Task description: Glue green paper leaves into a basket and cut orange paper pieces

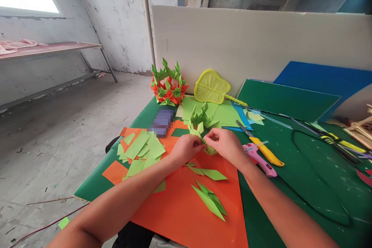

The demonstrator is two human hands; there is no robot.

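Both hands meet at the near side of a light green folded-paper ring (200, 122) with pointed tips. My left hand (187, 148) pinches its near edge from the left. From the right, my right hand (222, 142) pinches the same edge, its fingertips close to the left ones. Folded green pieces (213, 174) lie below the hands on a large orange sheet (186, 217). Another group of pointed green pieces (209, 200) rests nearer to me. Loose green paper pieces (142, 149) are heaped left of my left hand.
A green and orange paper ring (169, 85) stands at the back left, beside a yellow fan-shaped item (212, 86). Right of my right hand lie a pink glue gun (261, 161) with a black cord and a yellow cutter (267, 152). A blurred item (161, 123) sits behind the heap.
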